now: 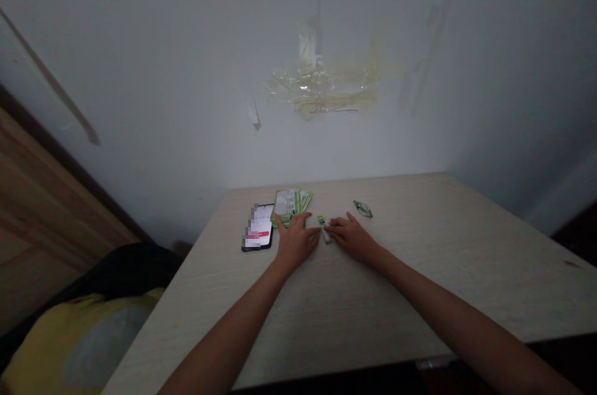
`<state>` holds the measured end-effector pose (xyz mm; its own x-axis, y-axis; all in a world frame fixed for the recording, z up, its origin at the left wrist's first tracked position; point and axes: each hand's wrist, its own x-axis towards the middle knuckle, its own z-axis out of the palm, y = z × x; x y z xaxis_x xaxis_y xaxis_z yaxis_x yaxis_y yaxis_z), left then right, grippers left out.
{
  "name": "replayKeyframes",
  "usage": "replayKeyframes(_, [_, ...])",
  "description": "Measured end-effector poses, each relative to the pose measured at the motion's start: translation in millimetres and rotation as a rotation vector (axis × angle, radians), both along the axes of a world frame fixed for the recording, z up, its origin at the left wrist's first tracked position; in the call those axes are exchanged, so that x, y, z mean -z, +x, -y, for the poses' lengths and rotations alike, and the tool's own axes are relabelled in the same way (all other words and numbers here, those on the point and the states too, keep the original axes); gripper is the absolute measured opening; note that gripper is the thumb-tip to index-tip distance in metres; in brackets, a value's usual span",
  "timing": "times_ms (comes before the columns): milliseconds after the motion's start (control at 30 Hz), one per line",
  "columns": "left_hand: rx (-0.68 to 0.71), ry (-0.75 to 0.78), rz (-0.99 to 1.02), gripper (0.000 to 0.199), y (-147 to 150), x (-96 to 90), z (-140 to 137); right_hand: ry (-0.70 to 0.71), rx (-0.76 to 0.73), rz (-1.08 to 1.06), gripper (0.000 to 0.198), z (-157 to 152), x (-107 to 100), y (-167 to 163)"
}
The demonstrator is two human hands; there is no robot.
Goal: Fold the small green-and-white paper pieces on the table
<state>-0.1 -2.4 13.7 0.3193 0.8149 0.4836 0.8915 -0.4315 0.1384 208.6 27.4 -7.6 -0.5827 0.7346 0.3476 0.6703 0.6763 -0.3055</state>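
A narrow green-and-white packet (326, 237), seemingly folded into a strip, lies on the table between my hands. My left hand (297, 239) rests on its left with fingers spread. One fingertip of it reaches the strip's edge, while others lie by the front of a pile of green-and-white packets (285, 202). From the other side, my right hand (352, 238) has its fingertips drawn together at the strip's right edge, apparently pinching it. The exact contact is too small to make out. Behind the right hand lies a small, twisted green packet (362, 208), untouched.
A phone (259, 228) with a lit screen, partly pixelated, lies left of the pile. The pale wooden table (420, 196) meets a wall (186, 71) with peeling tape (326, 90). Down at the left are a yellow-and-grey cushion-like thing (51, 345) and wooden panels (28, 196).
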Motion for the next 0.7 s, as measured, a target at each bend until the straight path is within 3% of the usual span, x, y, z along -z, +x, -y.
replayKeyframes(700, [0.016, 0.010, -0.072, 0.021, -1.0, 4.7, 2.1, -0.028, 0.034, 0.006, 0.029, 3.4, -6.8, -4.2])
